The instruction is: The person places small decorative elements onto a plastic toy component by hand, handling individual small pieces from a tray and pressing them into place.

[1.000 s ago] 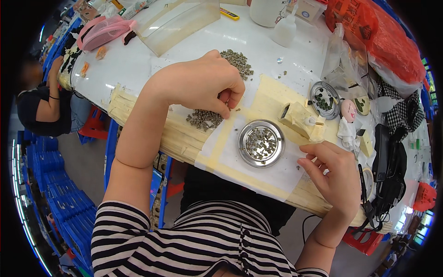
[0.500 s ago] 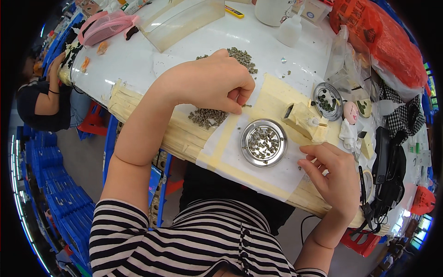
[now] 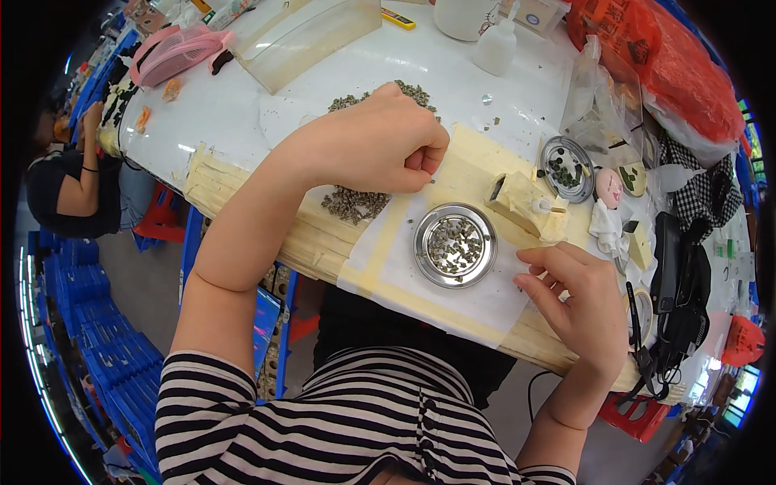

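"Curling my left hand (image 3: 384, 145) above the table (image 3: 242, 129), I keep the thumb drawn in beside the fingertips."

"Are they pinching a bit?"

"I cannot tell; the knuckles hide it. Below my wrist a pile of small grey-green bits (image 3: 356, 204) lies near the taped front edge (image 3: 311, 242), and another pile (image 3: 416, 95) sits beyond my knuckles."

"And your right hand (image 3: 578, 303)?"

"Its thumb and forefinger stand apart, with a clear gap, by the right side of the white paper (image 3: 489, 303). The other fingers fold in behind."

"Where's the dish (image 3: 419, 249)?"

"On the paper, between my hands and touching neither. It's round and metal, with bits scattered over its bottom."

"How much room around it?"

"Bare paper separates its rim from my right fingertips, and more lies toward my body, where the sheet reaches the table's edge. The far right side is tighter: a tape-wrapped block (image 3: 525, 202) stands near, and past it a second metal dish (image 3: 588, 186) sits beside a clear plastic bag (image 3: 594, 113)."
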Available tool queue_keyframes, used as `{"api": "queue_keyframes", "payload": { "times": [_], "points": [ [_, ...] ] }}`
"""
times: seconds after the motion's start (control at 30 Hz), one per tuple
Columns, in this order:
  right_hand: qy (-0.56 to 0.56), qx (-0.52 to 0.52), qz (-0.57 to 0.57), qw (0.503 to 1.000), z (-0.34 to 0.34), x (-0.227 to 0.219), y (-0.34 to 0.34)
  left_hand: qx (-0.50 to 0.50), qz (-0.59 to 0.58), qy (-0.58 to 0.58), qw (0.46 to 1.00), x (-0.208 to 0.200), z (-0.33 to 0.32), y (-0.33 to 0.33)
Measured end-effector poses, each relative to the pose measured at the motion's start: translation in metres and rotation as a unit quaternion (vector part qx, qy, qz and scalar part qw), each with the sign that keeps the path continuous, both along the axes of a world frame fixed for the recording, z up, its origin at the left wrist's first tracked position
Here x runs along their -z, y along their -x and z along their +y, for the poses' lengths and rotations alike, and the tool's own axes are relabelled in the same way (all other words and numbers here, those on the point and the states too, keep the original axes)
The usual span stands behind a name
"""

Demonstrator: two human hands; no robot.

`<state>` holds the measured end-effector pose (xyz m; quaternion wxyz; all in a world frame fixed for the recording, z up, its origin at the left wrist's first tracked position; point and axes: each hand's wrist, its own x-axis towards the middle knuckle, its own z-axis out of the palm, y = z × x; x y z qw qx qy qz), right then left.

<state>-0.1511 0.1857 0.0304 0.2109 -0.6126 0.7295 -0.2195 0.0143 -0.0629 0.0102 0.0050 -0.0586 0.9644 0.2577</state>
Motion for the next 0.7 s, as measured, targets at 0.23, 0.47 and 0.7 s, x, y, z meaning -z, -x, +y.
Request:
{"api": "queue_keyframes", "payload": {
  "times": [0.23,0.47,0.7],
  "points": [
    [0.071,0.028,-0.047,0.996,0.0,0.001,-0.005,-0.088,0.082,-0.153,0.981,-0.01,0.007,0.008],
    [0.201,0.055,-0.111,0.972,-0.012,0.005,-0.019,-0.007,0.188,-0.435,0.88,0.002,0.046,0.011],
    [0.127,0.092,-0.39,0.907,-0.008,0.01,-0.027,0.044,0.267,-0.385,0.883,0.011,0.06,0.011]
  ]
}}
